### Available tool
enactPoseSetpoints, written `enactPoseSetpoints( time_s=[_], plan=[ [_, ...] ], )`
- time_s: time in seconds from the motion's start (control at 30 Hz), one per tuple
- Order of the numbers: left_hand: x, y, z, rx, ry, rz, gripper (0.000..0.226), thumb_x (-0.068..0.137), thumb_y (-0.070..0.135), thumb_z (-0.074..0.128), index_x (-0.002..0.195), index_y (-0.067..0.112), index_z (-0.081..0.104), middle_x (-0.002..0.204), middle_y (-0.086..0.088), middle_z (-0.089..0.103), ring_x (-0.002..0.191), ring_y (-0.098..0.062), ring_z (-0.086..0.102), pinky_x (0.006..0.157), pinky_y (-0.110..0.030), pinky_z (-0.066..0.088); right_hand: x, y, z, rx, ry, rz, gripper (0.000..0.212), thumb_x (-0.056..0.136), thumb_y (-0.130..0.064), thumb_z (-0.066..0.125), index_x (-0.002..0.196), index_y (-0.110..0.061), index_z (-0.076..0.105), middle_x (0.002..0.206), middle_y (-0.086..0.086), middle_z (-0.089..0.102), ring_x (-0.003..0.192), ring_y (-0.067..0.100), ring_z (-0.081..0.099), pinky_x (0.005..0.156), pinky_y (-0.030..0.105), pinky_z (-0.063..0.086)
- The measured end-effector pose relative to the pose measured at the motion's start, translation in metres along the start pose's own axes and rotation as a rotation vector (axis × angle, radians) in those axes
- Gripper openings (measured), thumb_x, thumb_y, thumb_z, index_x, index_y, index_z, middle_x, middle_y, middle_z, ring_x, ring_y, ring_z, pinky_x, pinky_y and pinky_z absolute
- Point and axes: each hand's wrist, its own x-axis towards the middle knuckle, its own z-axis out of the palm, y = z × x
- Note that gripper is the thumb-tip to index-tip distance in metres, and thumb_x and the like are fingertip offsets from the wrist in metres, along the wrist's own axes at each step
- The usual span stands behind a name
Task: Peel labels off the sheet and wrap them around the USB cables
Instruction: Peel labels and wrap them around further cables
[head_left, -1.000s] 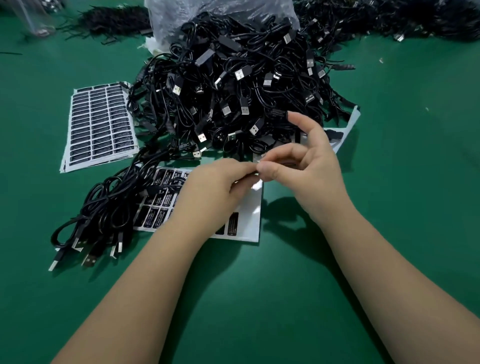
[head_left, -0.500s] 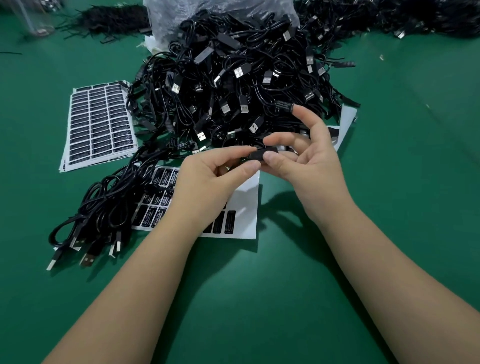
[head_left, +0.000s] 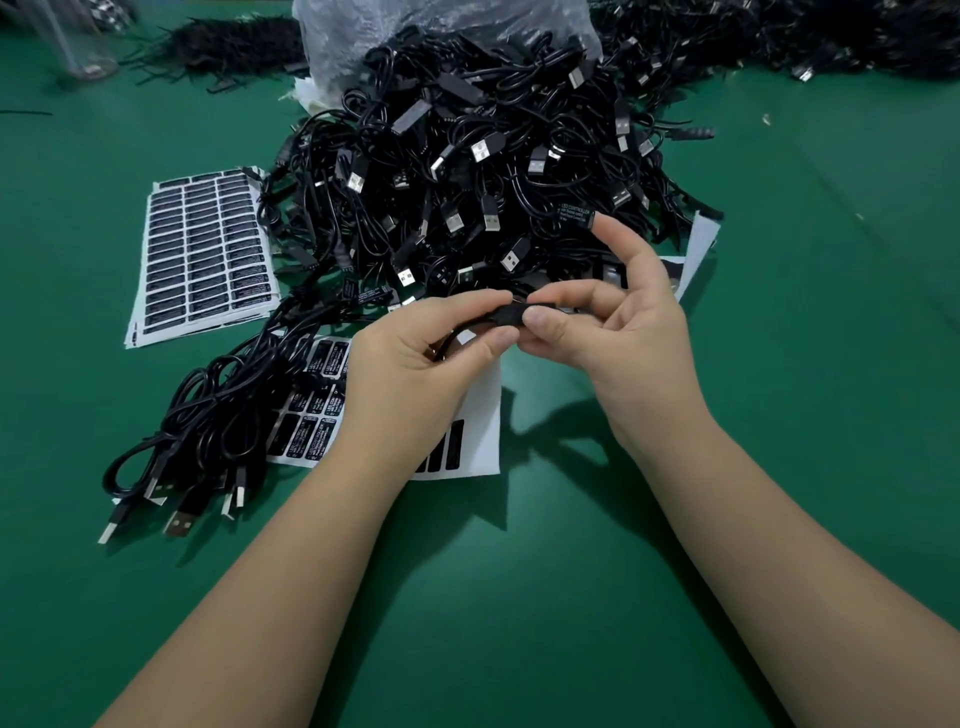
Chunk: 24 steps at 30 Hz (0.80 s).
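A black cable part (head_left: 506, 315) is pinched between left hand (head_left: 415, 374) and right hand (head_left: 623, 332) at frame center; a label (head_left: 575, 214) is stuck on the right index fingertip, before the cable heap (head_left: 467, 171).

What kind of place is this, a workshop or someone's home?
Most likely a factory packing or assembly bench: a big pile of USB cables on a green work mat, stacked label sheets, and a plastic bag of stock behind.
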Motion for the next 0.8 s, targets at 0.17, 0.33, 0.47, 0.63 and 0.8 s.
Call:
enactPoseSetpoints(
  time_s=[0.17,0.33,0.47,0.63,0.8],
  plan=[
    [0.001,-0.001,0.000,-0.029,-0.004,-0.053,0.032,0.076,0.013,0.077,0.090,0.041,0.068,0.078,0.027,0.069,0.075,0.008,0.061,0.073,-0.009,0.045,-0.001,-0.004,-0.002,0.039,0.141,0.032,0.018,0.078,-0.018,0.069,0.093,-0.027,0.067,0.076,-0.003,0.069,0.076,0.011,0.066,0.067,0.024,0.054],
    [-0.002,-0.003,0.006,-0.094,0.006,-0.128,0.030,0.075,0.016,0.079,0.086,0.042,0.070,0.076,0.022,0.070,0.067,0.003,0.061,0.064,-0.010,0.047,-0.007,-0.006,-0.001,0.196,0.137,0.255,0.008,0.064,-0.026,0.075,0.057,-0.023,0.074,0.066,-0.009,0.067,0.066,0.003,0.063,0.066,0.022,0.052],
    [-0.003,-0.003,0.010,-0.139,-0.010,-0.146,0.032,0.076,0.015,0.079,0.085,0.045,0.071,0.071,0.025,0.068,0.061,0.008,0.056,0.059,-0.006,0.043,-0.010,-0.004,0.004,0.175,0.164,0.348,0.012,0.057,-0.029,0.076,0.060,-0.018,0.075,0.076,0.001,0.070,0.075,0.013,0.065,0.066,0.023,0.053],
    [-0.004,-0.002,0.012,-0.197,-0.014,-0.151,0.037,0.076,0.013,0.078,0.079,0.049,0.073,0.073,0.025,0.069,0.065,0.010,0.061,0.058,-0.005,0.044,-0.011,-0.002,0.008,0.226,0.237,0.363,0.013,0.072,-0.019,0.074,0.058,-0.017,0.075,0.072,0.001,0.071,0.068,0.009,0.066,0.063,0.021,0.053],
    [-0.004,-0.003,0.012,-0.211,0.011,-0.175,0.030,0.075,0.013,0.078,0.086,0.040,0.073,0.079,0.023,0.072,0.073,0.007,0.065,0.065,-0.007,0.047,-0.012,-0.002,0.011,0.208,0.269,0.331,0.025,0.081,-0.011,0.070,0.058,-0.016,0.075,0.071,0.001,0.072,0.068,0.009,0.067,0.062,0.021,0.053]
  ],
)
